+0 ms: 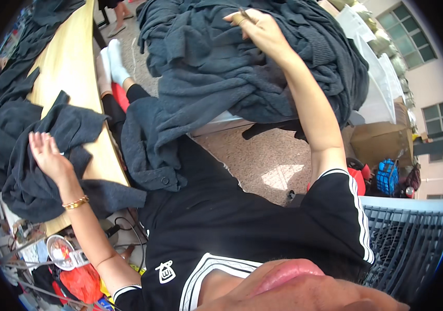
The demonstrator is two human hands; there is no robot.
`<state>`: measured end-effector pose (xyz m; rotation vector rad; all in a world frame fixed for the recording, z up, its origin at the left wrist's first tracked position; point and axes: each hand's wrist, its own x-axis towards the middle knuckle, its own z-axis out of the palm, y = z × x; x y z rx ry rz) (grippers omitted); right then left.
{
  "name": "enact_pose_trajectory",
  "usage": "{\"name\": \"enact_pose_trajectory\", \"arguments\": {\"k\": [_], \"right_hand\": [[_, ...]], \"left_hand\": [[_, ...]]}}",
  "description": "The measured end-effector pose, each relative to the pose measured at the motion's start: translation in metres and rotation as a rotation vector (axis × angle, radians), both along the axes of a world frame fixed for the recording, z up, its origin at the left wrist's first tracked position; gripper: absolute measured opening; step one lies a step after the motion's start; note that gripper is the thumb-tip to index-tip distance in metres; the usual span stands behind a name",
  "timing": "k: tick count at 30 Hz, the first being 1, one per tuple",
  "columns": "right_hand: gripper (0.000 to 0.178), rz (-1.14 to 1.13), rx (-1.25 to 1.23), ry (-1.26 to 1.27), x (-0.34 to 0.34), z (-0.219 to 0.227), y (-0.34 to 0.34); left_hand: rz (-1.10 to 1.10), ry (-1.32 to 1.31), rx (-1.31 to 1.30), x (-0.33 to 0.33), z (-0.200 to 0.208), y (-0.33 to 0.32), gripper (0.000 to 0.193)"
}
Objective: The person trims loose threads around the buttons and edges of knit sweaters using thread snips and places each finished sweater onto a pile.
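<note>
Two hands are seen: the left hand (47,153) lies spread open on a dark garment (50,155) on the wooden table (71,62); beyond the table, the right hand (260,31) is closed around a small tool (241,16) on the pile of dark clothes (221,67).

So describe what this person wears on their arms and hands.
Both arms are bare below short black sleeves trimmed with white stripes; the right sleeve shows them clearly. The left hand is bare, with a gold bracelet at the wrist. The right hand is ungloved, apart from a tan cover on one fingertip.

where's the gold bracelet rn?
Head view, lower left: the gold bracelet is on the wrist of the left hand, which rests on a dark grey garment spread over the wooden table.
</note>
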<state>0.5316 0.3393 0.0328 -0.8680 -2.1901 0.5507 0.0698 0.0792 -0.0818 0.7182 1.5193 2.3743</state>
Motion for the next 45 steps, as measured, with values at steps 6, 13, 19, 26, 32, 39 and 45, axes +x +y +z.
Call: {"name": "enact_pose_trajectory", "arguments": {"k": [6, 13, 19, 26, 32, 39, 45], "right_hand": [[0.027, -0.798, 0.633, -0.353, 0.121, 0.026, 0.071], [0.081, -1.202, 0.165, -0.505, 0.243, 0.032, 0.093], [0.055, -0.951, -0.006, -0.402, 0.276, 0.028, 0.111], [0.029, -0.301, -0.228, 0.173, 0.128, 0.054, 0.012], [0.031, 0.093, -0.413, 0.254, 0.007, 0.024, -0.057], [0.018, 0.769, -0.535, 0.013, -0.103, -0.018, -0.167], [0.017, 0.795, -0.723, 0.145, -0.126, -0.057, -0.175]], "left_hand": [[-0.437, 0.108, -0.129, 0.080, 0.009, 0.027, 0.050], [-0.717, 0.315, -0.499, 0.078, 0.035, -0.016, 0.049], [-0.867, 0.213, -0.674, 0.084, 0.065, -0.056, 0.049], [-1.021, 0.126, -0.634, 0.109, 0.053, -0.023, 0.039], [-1.280, 0.011, -0.415, 0.161, 0.052, 0.047, 0.050], [-1.688, -0.843, 0.268, 0.170, 0.035, 0.085, 0.042], [-1.238, -0.770, -0.211, 0.104, 0.037, 0.038, 0.023]]}}
